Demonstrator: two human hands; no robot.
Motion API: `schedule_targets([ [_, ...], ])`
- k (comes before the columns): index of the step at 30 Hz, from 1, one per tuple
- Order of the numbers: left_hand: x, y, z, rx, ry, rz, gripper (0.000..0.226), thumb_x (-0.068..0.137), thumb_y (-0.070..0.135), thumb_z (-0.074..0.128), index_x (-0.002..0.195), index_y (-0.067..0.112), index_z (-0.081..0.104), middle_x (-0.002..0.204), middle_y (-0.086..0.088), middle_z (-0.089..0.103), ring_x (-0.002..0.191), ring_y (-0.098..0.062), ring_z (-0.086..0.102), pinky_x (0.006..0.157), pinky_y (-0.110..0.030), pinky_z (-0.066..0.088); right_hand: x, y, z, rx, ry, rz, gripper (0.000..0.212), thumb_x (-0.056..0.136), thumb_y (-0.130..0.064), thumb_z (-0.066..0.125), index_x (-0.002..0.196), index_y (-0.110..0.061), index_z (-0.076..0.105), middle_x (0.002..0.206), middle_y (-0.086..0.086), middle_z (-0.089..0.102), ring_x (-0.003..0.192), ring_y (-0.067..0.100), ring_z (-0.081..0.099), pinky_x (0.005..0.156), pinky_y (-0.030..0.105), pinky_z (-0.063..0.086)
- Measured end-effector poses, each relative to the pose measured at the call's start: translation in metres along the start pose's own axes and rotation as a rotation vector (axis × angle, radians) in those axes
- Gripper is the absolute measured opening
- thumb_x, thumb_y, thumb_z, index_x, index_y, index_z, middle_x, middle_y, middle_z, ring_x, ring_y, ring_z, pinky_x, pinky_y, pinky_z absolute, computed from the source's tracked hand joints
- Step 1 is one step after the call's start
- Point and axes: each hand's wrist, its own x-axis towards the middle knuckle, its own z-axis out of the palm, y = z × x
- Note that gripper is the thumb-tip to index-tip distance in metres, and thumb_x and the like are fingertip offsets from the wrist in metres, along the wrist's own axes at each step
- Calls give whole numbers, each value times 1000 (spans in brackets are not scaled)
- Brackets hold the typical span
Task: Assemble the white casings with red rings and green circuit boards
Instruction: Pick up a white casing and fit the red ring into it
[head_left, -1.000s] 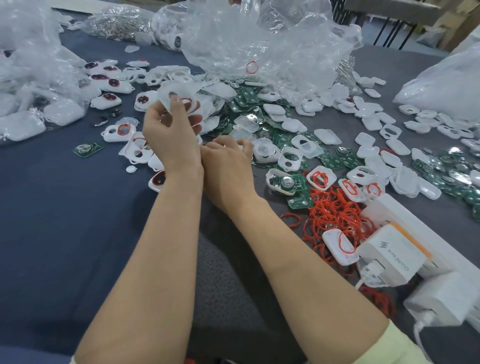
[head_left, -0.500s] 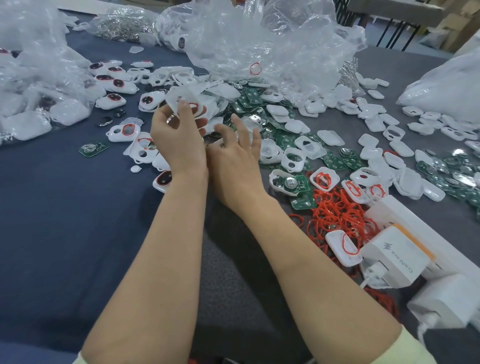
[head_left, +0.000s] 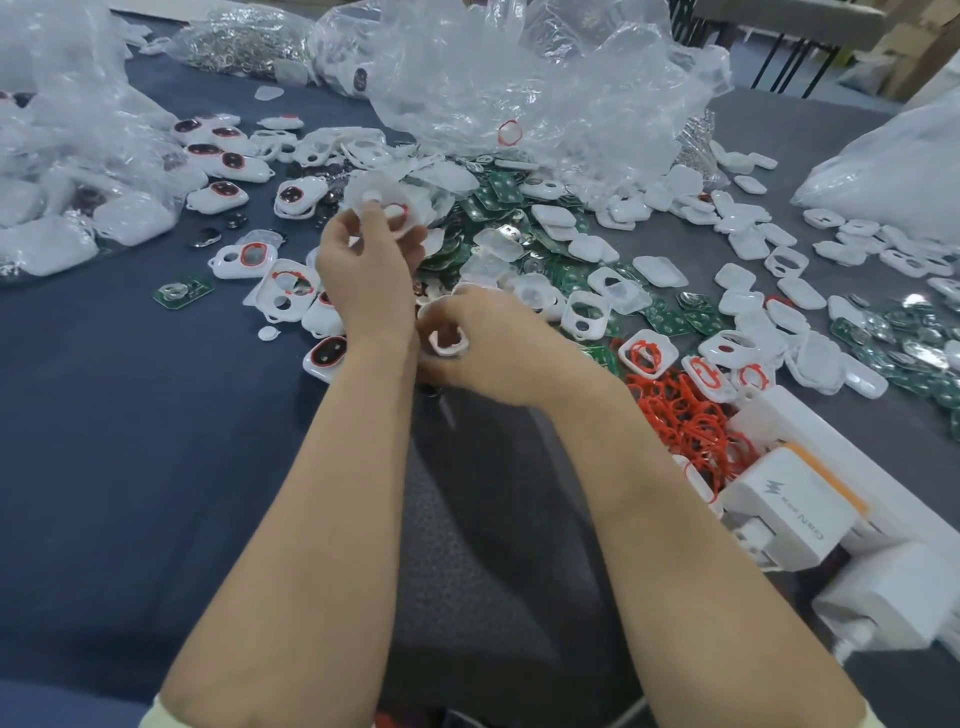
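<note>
My left hand (head_left: 363, 280) is raised above the table and pinches a white casing (head_left: 387, 208) that has a red ring in it. My right hand (head_left: 478, 348) sits just right of the left wrist, curled around another white casing piece (head_left: 445, 343). Loose white casings (head_left: 589, 314) and green circuit boards (head_left: 670, 319) lie scattered across the middle of the table. A heap of red rings (head_left: 685, 415) lies to the right of my right forearm. Several casings with dark inserts (head_left: 218, 195) lie at the far left.
Crumpled clear plastic bags (head_left: 545, 88) pile up at the back and at the left (head_left: 67, 171). A white power strip with chargers (head_left: 795, 493) sits at the right front edge. One lone green board (head_left: 183, 293) lies on the blue cloth at left.
My right hand has dropped back from the pile, closed, and now holds a white casing piece. My left hand stays raised with its casing.
</note>
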Motion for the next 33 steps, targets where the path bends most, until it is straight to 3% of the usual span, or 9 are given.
schedule_targets([
  [1,1,0,-1,-14,29,-4,18,100,14,45,84,14,51,82,-5,64,58,-8,65,59,-20,51,0,-3,3,-56,-63,-7,19,82,-30,71,94,-15,67,83,0,55,90,19,48,74,29,40],
  [4,3,0,-3,-22,52,-20,16,100,13,43,86,12,51,81,-4,63,58,-8,65,60,-20,52,0,-5,7,-105,-126,11,28,81,-28,73,102,-11,64,93,4,53,102,26,48,74,23,27],
  [6,2,-2,-3,4,18,-35,16,101,14,44,87,11,52,79,-2,63,60,-8,66,62,-20,53,1,-5,6,-113,-105,18,26,83,-21,69,105,-8,63,96,9,60,101,27,50,76,24,32],
  [12,-3,-7,3,86,-193,-141,14,100,15,49,89,11,57,81,-2,67,63,-9,68,60,-18,53,-2,15,-8,168,141,219,14,80,-8,63,94,-12,65,95,4,65,85,17,57,70,21,40],
  [17,-11,-11,7,192,-310,-145,12,99,12,50,91,11,59,81,-3,69,69,-12,69,63,-19,54,-8,30,-9,424,317,342,22,80,-2,56,93,-16,66,82,0,65,69,10,57,67,19,47],
  [20,-8,-7,7,111,-223,-114,10,99,12,50,94,9,59,79,-2,68,68,-11,69,63,-19,53,-8,26,-10,346,270,233,12,81,-11,64,88,-19,70,79,-4,66,66,4,56,64,10,44],
  [24,-5,-5,3,99,-98,-28,23,100,16,47,81,17,58,76,3,67,68,-10,70,63,-19,51,-4,16,4,79,104,146,23,82,-28,73,99,-15,66,90,0,62,84,14,54,75,26,41],
  [27,-4,-7,2,121,-74,-31,23,101,17,46,81,18,58,77,4,67,68,-9,70,64,-19,50,-2,14,9,-41,135,125,20,86,-20,67,103,-12,62,105,6,57,97,21,52,78,28,36],
  [33,-6,-9,4,129,-165,-104,18,100,17,48,88,12,60,81,-1,68,66,-9,70,63,-19,53,0,17,14,13,117,140,24,85,-15,67,105,-7,56,107,11,60,95,25,53,77,27,37],
])
